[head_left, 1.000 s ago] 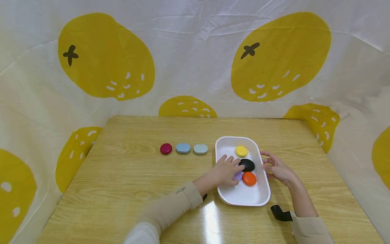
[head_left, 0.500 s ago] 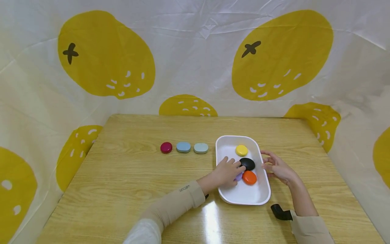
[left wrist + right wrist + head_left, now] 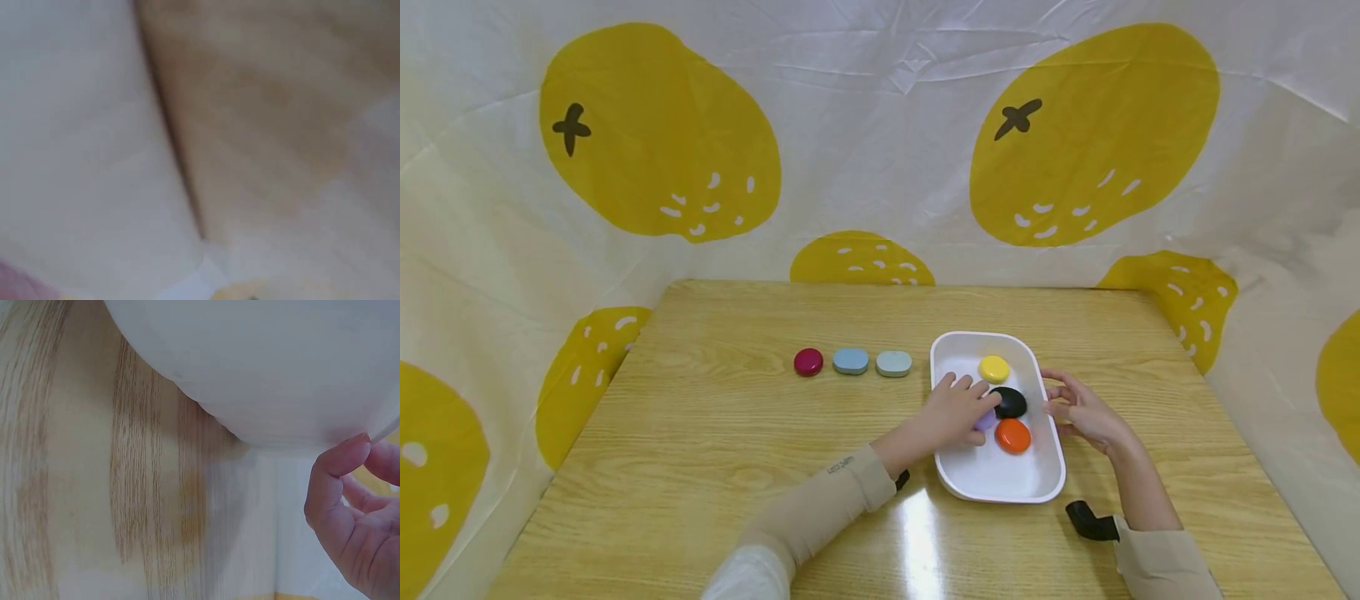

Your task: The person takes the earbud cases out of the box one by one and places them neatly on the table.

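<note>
My left hand point(image 3: 957, 412) reaches over the left wall of a white tray point(image 3: 1000, 492), thumb and fingers around a glossy purple pebble-shaped piece point(image 3: 982, 420) that they partly hide. Beside it in the tray lie a black oval piece point(image 3: 1011, 403), an orange round one point(image 3: 1013, 436) and, farther back, a yellow one point(image 3: 994, 369). At the tray's right side my right hand point(image 3: 1088, 418) holds the wall. In the right wrist view, thumb and forefinger point(image 3: 342, 457) meet at the tray's rim. Only blurred surfaces fill the left wrist view.
Left of the tray, a dark red round piece point(image 3: 808, 362), a blue oval piece point(image 3: 851, 361) and a pale green one point(image 3: 893, 363) form a row on the wooden table point(image 3: 700, 433). A white curtain point(image 3: 880, 142) with yellow fruit prints hangs behind and at both sides.
My left hand has shifted slightly away from me, and the purple piece sits a little farther back in its fingers. The right hand and tray stay put.
</note>
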Demonstrator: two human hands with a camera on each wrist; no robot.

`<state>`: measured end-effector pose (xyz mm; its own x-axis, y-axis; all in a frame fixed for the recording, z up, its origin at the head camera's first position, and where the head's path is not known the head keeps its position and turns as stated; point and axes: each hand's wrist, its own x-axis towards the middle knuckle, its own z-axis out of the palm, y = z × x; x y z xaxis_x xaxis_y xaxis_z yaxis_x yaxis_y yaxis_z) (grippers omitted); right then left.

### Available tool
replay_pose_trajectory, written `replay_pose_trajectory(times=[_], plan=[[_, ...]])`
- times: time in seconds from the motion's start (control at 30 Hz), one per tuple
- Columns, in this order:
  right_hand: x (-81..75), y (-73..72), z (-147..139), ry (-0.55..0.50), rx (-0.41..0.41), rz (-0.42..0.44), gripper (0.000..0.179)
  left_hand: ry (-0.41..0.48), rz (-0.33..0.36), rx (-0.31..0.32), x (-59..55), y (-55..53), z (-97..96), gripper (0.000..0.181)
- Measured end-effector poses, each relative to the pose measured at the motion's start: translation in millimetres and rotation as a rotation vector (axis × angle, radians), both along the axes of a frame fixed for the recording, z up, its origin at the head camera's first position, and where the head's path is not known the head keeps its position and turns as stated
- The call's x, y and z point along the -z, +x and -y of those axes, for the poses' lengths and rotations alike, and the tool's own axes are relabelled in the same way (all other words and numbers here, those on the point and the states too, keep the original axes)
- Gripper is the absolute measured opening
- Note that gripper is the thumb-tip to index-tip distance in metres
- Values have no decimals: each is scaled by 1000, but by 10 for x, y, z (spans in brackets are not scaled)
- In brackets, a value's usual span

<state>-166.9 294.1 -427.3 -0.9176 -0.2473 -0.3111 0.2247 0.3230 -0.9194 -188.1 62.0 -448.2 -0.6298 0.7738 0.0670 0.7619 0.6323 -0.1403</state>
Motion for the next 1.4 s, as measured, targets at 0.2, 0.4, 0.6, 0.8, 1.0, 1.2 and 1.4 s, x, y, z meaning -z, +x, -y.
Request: replay_pose_trajectory(times=[0.2, 0.4, 0.6, 0.8, 1.0, 1.2, 1.4], plan=[[-2, -3, 0, -7, 0, -1, 61, 84, -57, -76, -196, -108, 241, 54], [-6, 4, 7, -6, 5, 4, 61, 218, -53, -186, -320, -255, 686, 50], [-6, 4, 10, -1, 3, 5, 62, 320, 9, -360, -372, -383, 1265, 49], [-6, -2, 14, 2, 3, 8, 62, 411, 79, -563, -286, -545, 1854, 54], [-5, -3, 21, 6, 1, 15, 62, 423, 116, -711, -117, -630, 2311, 58], [-9, -4, 28, 11, 3, 14, 62, 390, 132, -763, -10, -629, 2558, 60], [-8, -4, 15, 6, -2, 10, 62, 274, 162, -738, 57, -626, 2638, 61]])
